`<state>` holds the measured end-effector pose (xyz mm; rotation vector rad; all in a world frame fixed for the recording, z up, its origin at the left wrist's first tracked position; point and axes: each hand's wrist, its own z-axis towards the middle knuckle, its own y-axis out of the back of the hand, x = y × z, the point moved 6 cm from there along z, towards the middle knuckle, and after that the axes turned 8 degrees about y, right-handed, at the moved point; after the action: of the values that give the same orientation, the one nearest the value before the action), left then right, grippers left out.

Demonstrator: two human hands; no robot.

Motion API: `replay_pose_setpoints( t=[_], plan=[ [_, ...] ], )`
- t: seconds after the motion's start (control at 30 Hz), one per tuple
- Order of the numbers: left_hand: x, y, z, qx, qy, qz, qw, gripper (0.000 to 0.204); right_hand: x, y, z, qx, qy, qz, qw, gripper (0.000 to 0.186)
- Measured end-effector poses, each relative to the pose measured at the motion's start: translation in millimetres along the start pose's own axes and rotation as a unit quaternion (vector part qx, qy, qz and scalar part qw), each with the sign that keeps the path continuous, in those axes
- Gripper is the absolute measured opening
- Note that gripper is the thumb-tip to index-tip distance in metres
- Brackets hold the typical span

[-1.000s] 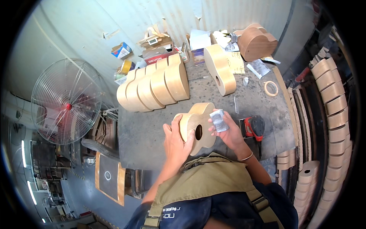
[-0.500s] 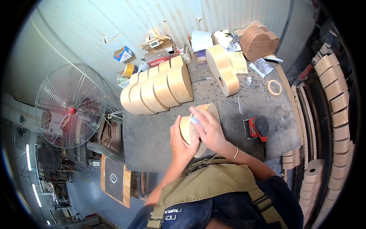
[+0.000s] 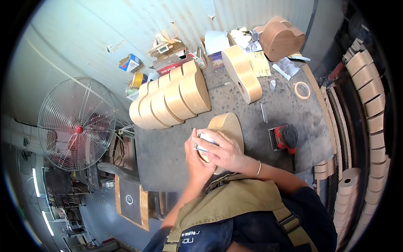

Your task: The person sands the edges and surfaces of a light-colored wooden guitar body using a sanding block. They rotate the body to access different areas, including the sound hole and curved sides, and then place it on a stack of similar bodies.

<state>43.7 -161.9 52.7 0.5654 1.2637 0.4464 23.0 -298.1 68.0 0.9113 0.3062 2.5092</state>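
A small pale wooden guitar body (image 3: 231, 122) stands on its edge on the dark worktable, right in front of me. My left hand (image 3: 195, 163) grips its left side, the fingers pointing away from me. My right hand (image 3: 228, 152) holds a small white-and-grey rectangular block (image 3: 205, 143), which looks like a sanding block, against the body's curved side. The right fingers lie over the block, close to the left fingertips. Both hands hide much of the body's near part.
Several similar bodies (image 3: 170, 98) stand in a row at the back left, another body (image 3: 243, 75) farther right. A red-and-black power sander (image 3: 286, 137) rests at right, near a tape roll (image 3: 302, 90). A large fan (image 3: 79, 126) stands left. The worktable's wooden edge (image 3: 321, 92) runs along the right.
My right hand has moved left across the body with the block, which was smeared by motion before and now shows clearly. My left hand still grips the body. The whole view has shifted slightly.
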Motion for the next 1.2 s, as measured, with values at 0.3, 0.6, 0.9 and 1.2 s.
replay_pose_setpoints(
  t=[0.3,0.6,0.9,1.2],
  plan=[
    [3.2,-2.5,3.5,0.006,-0.020,0.014,1.000,0.099,-8.0,1.5,3.2,0.045,0.018,-0.030,0.998,0.053],
    [-11.6,-6.7,0.4,0.039,0.048,-0.025,0.998,0.117,-12.8,42.3,36.0,0.131,-0.022,0.037,0.990,0.033],
    [-24.1,-16.7,0.4,0.067,0.028,-0.014,0.997,0.118,-21.4,59.3,27.1,0.060,-0.001,-0.012,0.998,0.031],
    [-26.7,-15.4,5.6,0.038,-0.025,-0.017,0.999,0.112,8.5,45.5,11.1,0.038,0.034,-0.038,0.998,0.040]
  ],
)
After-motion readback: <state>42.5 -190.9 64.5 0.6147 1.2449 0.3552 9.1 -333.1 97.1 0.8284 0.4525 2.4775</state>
